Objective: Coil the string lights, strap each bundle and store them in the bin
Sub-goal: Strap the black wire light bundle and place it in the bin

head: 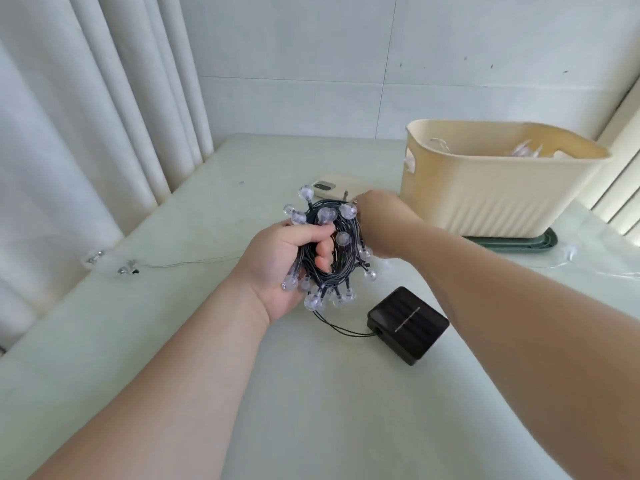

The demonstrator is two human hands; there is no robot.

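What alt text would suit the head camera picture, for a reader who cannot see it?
A person's left hand grips a coil of dark string lights with clear round bulbs above a table, while the right hand meets its far side. Its black solar box lies nearby; a cream bin stands behind.

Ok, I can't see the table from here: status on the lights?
Left hand grips the coiled string lights. Right hand at the coil's far side, fingers hidden. No strap seen; solar box lies tethered on the table.
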